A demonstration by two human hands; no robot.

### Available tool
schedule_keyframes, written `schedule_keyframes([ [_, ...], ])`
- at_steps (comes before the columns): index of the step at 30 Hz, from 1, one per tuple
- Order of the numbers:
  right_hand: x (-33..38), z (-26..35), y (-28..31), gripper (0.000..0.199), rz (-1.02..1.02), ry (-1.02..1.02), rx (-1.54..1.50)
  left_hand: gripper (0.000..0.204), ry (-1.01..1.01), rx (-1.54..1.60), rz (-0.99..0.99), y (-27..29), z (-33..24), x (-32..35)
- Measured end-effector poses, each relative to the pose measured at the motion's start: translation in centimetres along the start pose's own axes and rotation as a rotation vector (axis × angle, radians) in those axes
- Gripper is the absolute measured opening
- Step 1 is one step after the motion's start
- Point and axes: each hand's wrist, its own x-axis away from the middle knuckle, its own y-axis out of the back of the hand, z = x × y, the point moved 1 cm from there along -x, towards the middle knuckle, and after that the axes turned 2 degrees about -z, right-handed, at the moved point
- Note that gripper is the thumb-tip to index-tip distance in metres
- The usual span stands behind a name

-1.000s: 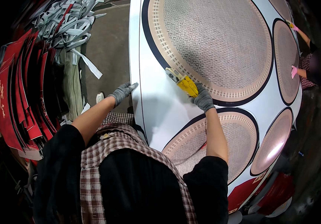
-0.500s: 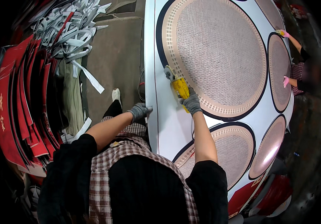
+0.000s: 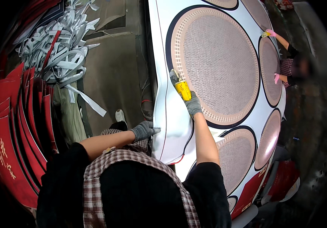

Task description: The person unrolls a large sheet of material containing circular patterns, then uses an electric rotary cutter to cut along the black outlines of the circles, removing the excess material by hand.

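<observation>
Gripping a yellow-handled tool (image 3: pixel 182 89), the right hand (image 3: pixel 193 105) in a grey glove has its grip closed around the handle; tool tip touches the white panel (image 3: pixel 171 114) right at the dark rim of the large round mesh disc (image 3: pixel 220 60). The tool sits on the lower-left edge of that disc. Left hand (image 3: pixel 143 130), also grey-gloved, rests at the left edge of the white panel, below-left of the large disc; its fingers (image 3: pixel 154 130) lie fairly flat and loosely spread on the edge, pinching nothing that shows. The panel lies on a counter, mostly hidden.

Smaller mesh discs (image 3: pixel 239 155) sit below and right of the large disc on the same panel. Far right of the large disc, another person's pink-gloved hand (image 3: pixel 271 32) holds a small yellow thing at the panel edge. Well left of the large disc: a heap of grey strips (image 3: pixel 53 49) and a stack of red sheets (image 3: pixel 15 125). Person wears a plaid apron (image 3: pixel 133 163) over black sleeves.
</observation>
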Motion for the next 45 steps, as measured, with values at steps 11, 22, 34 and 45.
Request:
schedule_keyframes([
  [11,-1.8,3.4,-12.3,0.054,-0.193,0.303,1.027,0.026,-0.198,-0.029,-0.098,11.8,-6.8,7.3],
  [22,-8.5,6.8,-19.6,0.048,-0.289,0.261,0.754,0.033,0.031,0.269,-0.37,22.0,-13.4,8.0],
  [34,-15.8,13.4,-28.7,0.047,-0.343,0.198,0.468,0.041,-0.224,0.479,-0.548,32.8,-20.4,3.3],
  [45,-26.3,19.9,-33.0,0.049,-0.578,0.285,0.317,0.043,-0.337,0.147,-0.724,51.7,-27.2,-4.3],
])
